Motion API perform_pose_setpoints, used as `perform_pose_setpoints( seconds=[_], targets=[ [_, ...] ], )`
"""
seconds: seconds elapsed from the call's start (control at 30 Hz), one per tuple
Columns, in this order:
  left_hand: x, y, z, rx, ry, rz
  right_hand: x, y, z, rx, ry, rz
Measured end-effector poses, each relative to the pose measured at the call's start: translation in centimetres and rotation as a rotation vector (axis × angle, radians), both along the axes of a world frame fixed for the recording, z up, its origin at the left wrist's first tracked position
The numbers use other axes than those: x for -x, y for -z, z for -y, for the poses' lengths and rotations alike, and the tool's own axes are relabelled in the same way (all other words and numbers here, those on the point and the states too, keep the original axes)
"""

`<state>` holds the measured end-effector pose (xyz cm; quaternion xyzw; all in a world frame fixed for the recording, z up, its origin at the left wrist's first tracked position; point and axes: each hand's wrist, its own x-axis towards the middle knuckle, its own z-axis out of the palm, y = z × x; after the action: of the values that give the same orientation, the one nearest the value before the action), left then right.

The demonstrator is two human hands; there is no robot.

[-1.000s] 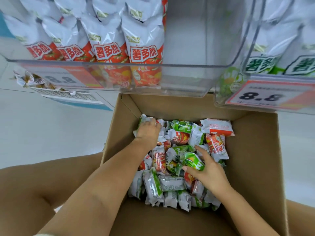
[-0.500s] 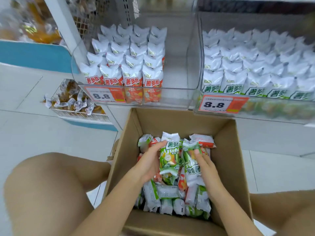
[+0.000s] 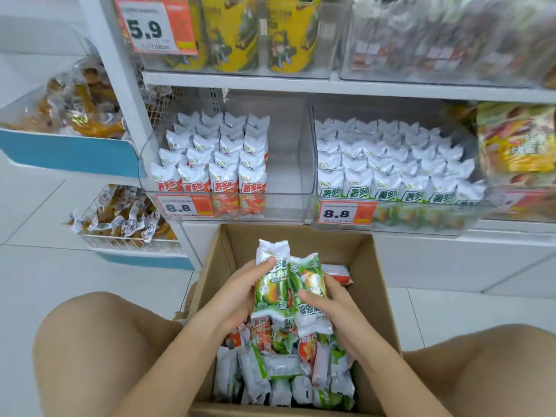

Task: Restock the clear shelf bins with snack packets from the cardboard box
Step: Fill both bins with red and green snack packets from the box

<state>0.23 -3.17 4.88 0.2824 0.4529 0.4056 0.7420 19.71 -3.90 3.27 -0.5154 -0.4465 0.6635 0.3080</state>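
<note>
2 green packets (image 3: pixel 287 284) are held upright between the left hand (image 3: pixel 237 291) and right hand (image 3: pixel 326 299) above the box (image 3: pixel 376 284). They are best kept squared, label forward, for the green bin (image 3: pixel 391 218).

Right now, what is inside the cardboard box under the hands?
The cardboard box holds loose green and red snack packets piled together. The hands and the green packets they hold cover the pile's middle; the box floor is hidden.
</note>
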Motion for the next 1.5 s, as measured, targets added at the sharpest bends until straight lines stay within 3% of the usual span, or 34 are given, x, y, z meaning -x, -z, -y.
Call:
perform_pose_setpoints(
  seconds=[0.1, 0.3, 0.5, 0.6, 0.7, 0.8, 0.9, 1.13, 1.3, 1.5],
  targets=[
    [-0.1, -0.9, -0.4, 0.018, -0.027, -0.031, -0.7, -1.3, -0.1, -0.035, -0.031, 0.042],
    [-1.4, -3.3, -0.5, 0.1, 0.021, 0.106, -3.3, -3.3, -0.8, -0.151, -0.17, 0.243],
    [-3.3, -4.4, -0.5, 0.138, 0.074, 0.089, -4.8, -4.9, -0.8, -0.267, -0.083, 0.367],
    [-3.5, -4.1, -0.7, 0.152, 0.0, 0.17, -5.3, -5.2, -1.0, -0.261, 0.157, 0.238],
    [-4.4, -4.6, -0.6, 0.143, -0.096, 0.27, -5.2, -5.1, -1.1, -0.112, 0.41, -0.094],
    [-5.5, -5.2, -0.4, 0.137, -0.158, 0.361, -4.4, -4.9, -0.9, -0.042, 0.532, -0.36],
    [-6.6, -5.8, -0.1, 0.122, -0.164, 0.377, -3.3, -5.1, -0.8, -0.006, 0.61, -0.441],
    [-7.0, -5.7, -0.1, 0.042, 0.022, 0.147, -2.3, -5.2, -0.9, -0.001, 0.545, -0.336],
    [-6.8, -6.2, -0.8, 0.016, 0.003, 0.035, -3.2, -5.9, -1.7, -0.015, 0.533, -0.339],
    [-4.5, -7.7, -4.4, -0.275, -0.062, -0.108, -6.5, -8.9, -4.3, -0.289, 0.537, -0.226]
  ],
)
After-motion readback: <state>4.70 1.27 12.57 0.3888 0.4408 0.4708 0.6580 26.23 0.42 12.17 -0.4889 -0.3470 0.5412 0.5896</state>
